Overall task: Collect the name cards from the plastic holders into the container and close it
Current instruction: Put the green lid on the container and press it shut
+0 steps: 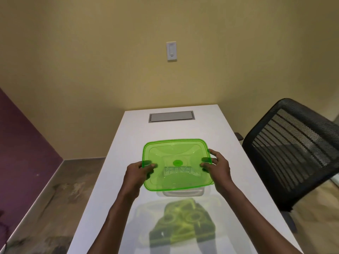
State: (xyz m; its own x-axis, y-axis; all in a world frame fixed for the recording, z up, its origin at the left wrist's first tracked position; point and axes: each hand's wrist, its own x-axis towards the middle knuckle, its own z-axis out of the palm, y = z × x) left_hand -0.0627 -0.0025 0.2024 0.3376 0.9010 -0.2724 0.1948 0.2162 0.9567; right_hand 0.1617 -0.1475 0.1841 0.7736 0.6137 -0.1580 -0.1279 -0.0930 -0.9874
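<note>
Hands, left [136, 174] and right [218, 166], pinch green lid [176, 156] edges.

A long white table [128, 136] with a glossy top ran away from the viewer toward the wall. A grey rectangular hatch [171, 116] sat flush in its far end. Near the middle, 1 clear container [180, 193] stood on the tabletop, mostly hidden beneath a green lid [176, 154], whose reflection showed in the near surface.
</note>
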